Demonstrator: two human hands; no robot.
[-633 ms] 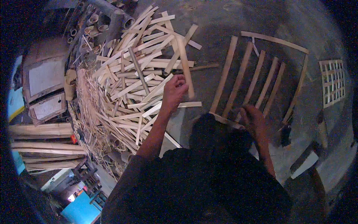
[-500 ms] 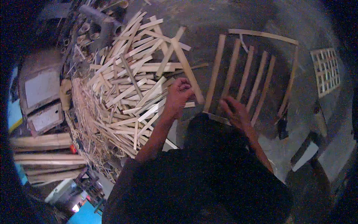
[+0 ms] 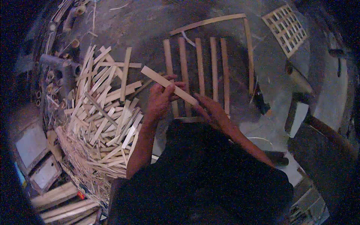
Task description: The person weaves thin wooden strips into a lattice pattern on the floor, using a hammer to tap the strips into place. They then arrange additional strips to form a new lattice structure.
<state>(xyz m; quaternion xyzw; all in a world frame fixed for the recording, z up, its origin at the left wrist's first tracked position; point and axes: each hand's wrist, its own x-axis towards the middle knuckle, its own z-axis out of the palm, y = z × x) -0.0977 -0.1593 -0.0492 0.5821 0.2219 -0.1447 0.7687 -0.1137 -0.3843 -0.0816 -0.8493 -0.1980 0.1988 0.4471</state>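
Observation:
A flat pale wooden slat [image 3: 154, 75] slants across in front of me, held up over the floor. My left hand [image 3: 159, 99] is closed round its middle, thumb on top. The fingers of my right hand [image 3: 213, 110] close on its near end, partly hiding it. Below lie several parallel slats [image 3: 200, 67], spaced apart and pointing away from me. One cross strip [image 3: 189, 119] lies at their near ends, beside my dark clothing. Beyond them, a long strip [image 3: 210, 23] meets a side strip [image 3: 248, 56] at a corner.
A large heap of loose slats [image 3: 108, 101] spreads to the left, with shavings [image 3: 80, 150] along its edge. Bamboo poles [image 3: 56, 63] lie farther left. A woven lattice panel [image 3: 287, 30] rests at the far right. Nearer on the right is a white-faced block [image 3: 298, 119].
The view has swung right. Both hands have come together on the slat, which is turned more crosswise. My right hand has left the laid-out slats and now grips its near end.

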